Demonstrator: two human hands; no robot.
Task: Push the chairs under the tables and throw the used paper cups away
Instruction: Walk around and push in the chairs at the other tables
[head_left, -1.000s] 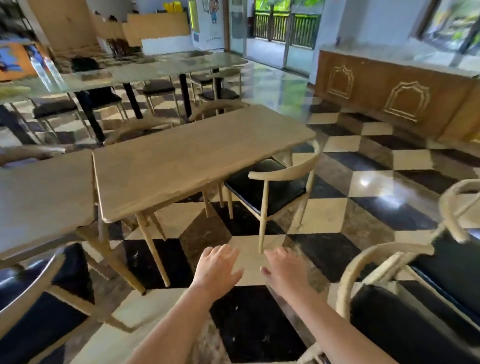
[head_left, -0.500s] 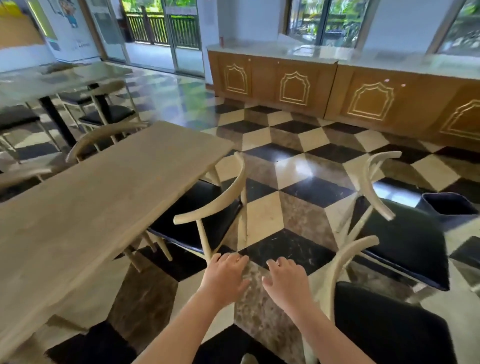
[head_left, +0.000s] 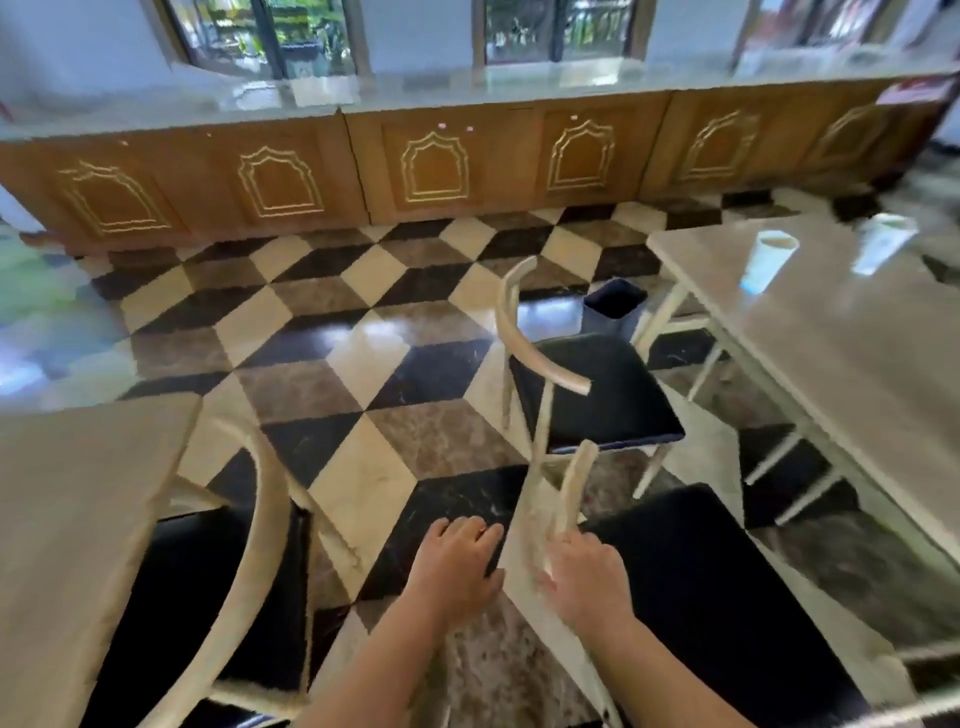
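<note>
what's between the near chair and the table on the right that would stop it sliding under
Nothing visible. The near chair, its backrest at the right hand, sits beside the right table; only bare floor shows between. The farther chair stands apart.

There is one view only, from a wide-angle camera worn on the person's head, looking forward and steeply down. Nearest its bottom edge sit the left hand (head_left: 457, 566) and right hand (head_left: 584, 582). It faces across the checkered floor (head_left: 363, 364) to a far wooden cabinet run (head_left: 363, 166) under windows. One table (head_left: 67, 519) fills the near left, another table (head_left: 857, 353) the right.
</note>
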